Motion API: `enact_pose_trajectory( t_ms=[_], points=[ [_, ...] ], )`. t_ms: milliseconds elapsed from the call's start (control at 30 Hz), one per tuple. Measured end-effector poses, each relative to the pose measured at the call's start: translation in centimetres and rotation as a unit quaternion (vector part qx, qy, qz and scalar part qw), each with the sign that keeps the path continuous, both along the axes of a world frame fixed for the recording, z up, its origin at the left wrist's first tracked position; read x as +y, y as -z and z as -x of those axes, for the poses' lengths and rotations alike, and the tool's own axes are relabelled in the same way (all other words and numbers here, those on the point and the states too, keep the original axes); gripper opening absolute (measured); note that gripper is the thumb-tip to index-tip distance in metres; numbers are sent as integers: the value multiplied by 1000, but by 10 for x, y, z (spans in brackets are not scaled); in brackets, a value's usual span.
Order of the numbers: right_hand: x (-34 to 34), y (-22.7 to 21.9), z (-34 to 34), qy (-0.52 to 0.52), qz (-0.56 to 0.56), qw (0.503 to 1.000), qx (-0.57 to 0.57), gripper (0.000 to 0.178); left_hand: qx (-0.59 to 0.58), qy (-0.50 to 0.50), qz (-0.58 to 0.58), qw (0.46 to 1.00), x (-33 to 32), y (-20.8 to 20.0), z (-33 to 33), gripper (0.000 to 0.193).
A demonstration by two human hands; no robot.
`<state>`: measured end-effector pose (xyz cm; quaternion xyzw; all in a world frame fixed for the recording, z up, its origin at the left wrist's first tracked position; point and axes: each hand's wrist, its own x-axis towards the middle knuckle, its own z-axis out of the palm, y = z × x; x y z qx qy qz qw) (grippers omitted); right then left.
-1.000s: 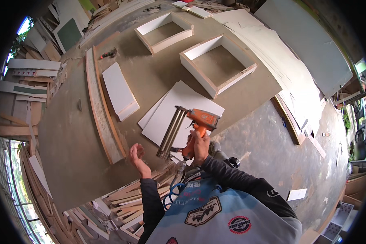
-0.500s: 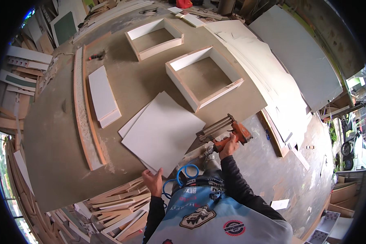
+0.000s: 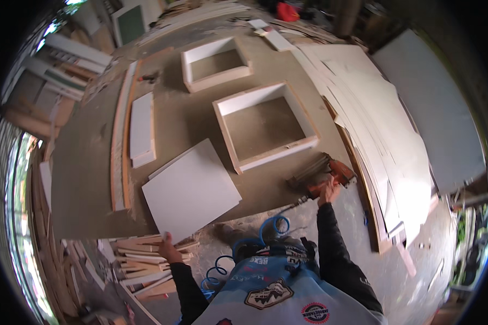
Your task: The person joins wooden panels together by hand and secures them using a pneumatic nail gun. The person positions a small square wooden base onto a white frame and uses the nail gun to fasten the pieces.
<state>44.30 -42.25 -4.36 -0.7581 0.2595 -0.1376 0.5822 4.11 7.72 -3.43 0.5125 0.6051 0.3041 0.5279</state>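
Note:
My right hand (image 3: 329,192) is wrapped round the handle of an orange and dark nail gun (image 3: 340,172), held near the table's front right edge. A coiled blue air hose (image 3: 274,225) trails from it toward my waist. Two thin white square panels (image 3: 192,187) lie stacked and slightly askew, overhanging the front edge of the table. At their near corner my left hand (image 3: 169,252) grips the edge, thumb on top and other fingers mostly hidden. Just beyond the panels rests an open box frame (image 3: 276,151), with white inner faces and bare wood edges.
A second box frame (image 3: 217,84) sits farther back on the brown table (image 3: 87,184). Left of the panels are a white board piece (image 3: 142,130), a long narrow strip (image 3: 123,146) and a small tool (image 3: 146,79). Large white sheets (image 3: 363,108) lie at right; wood offcuts (image 3: 146,260) lie below left.
The view has turned and blurred a little. My right hand has carried the nail gun rightward, away from the panels. The stacked panels and my left hand have shifted left.

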Motion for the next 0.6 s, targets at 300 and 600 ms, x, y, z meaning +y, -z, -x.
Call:
enact_pose_trajectory(
  t_ms=[300, 600],
  points=[
    [-12, -134, -11, -314, 215, 829, 409, 52, -174, -59, -284, 941, -22, -219, -82, 27],
    [121, -181, 24, -610, -220, 759, 64, 59, -56, 297, -461, 835, -169, -174, -254, 39]
  ],
)
